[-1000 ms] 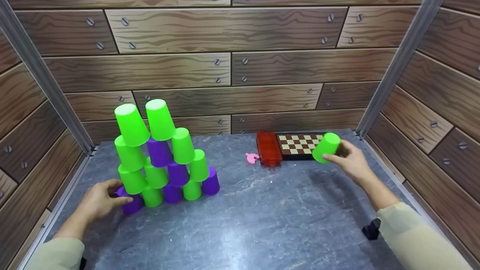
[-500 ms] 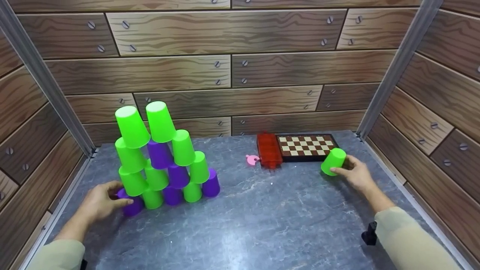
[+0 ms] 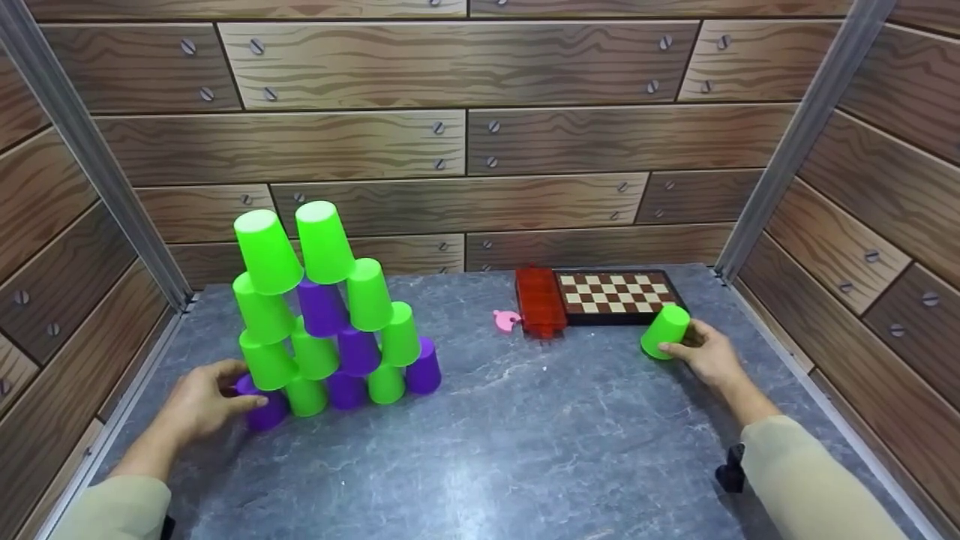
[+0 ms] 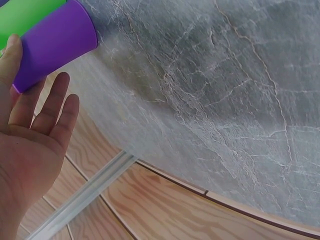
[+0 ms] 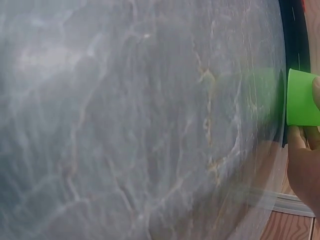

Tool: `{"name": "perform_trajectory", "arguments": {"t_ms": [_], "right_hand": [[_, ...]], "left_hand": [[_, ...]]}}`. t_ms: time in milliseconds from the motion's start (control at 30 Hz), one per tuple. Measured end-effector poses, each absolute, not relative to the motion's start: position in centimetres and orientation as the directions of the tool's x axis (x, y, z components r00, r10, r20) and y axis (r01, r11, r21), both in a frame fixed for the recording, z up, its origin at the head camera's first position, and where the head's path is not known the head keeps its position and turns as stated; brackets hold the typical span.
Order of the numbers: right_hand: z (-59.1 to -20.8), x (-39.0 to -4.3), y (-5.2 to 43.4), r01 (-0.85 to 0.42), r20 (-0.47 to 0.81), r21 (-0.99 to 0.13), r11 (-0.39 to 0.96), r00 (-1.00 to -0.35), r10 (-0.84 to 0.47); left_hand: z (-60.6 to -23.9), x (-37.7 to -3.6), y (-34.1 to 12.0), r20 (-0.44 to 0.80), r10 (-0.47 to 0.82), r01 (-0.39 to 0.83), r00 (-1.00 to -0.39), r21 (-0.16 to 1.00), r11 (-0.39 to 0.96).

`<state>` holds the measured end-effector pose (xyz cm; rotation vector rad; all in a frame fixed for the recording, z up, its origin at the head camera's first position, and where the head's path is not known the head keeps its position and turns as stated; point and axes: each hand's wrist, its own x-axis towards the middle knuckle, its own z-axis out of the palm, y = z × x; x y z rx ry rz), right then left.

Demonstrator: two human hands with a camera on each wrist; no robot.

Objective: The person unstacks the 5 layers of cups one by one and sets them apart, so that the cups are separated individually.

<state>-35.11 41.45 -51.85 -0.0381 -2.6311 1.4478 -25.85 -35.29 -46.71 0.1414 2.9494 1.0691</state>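
Observation:
A stepped wall of upside-down plastic cups stands on the left of the table, with two green cups side by side on top, one of them this green cup [image 3: 324, 244]. At its lower left end, my left hand [image 3: 201, 401] holds the purple cup [image 3: 264, 409] of the bottom row between thumb and fingers; the left wrist view shows the thumb on one side of that purple cup [image 4: 57, 42]. Far right, my right hand [image 3: 712, 356] grips a single upside-down green cup [image 3: 665, 331], its rim low by the board's front right corner. The right wrist view catches this green cup [image 5: 301, 100] at its edge.
A brown-and-cream chessboard [image 3: 615, 292] lies at the back right. Against its left side sits a red translucent box [image 3: 540, 304], with a small pink piece [image 3: 506, 321] beside it. Wood-patterned walls [image 3: 465, 142] enclose the grey marbled table [image 3: 480, 442] at the back and sides.
My right hand has lowered the green cup from over the chessboard to the tabletop near its front right corner. The left hand and the stacked cups have stayed in place.

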Motion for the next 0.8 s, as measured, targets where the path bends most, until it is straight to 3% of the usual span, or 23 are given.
{"name": "perform_trajectory", "arguments": {"t_ms": [800], "right_hand": [[-51.37, -34.99, 42.05, 0.015, 0.013, -0.87, 0.493, -0.998, 0.053]], "left_hand": [[-46.67, -25.82, -35.19, 0.011, 0.077, 0.065, -0.997, 0.662, 0.747]]}}
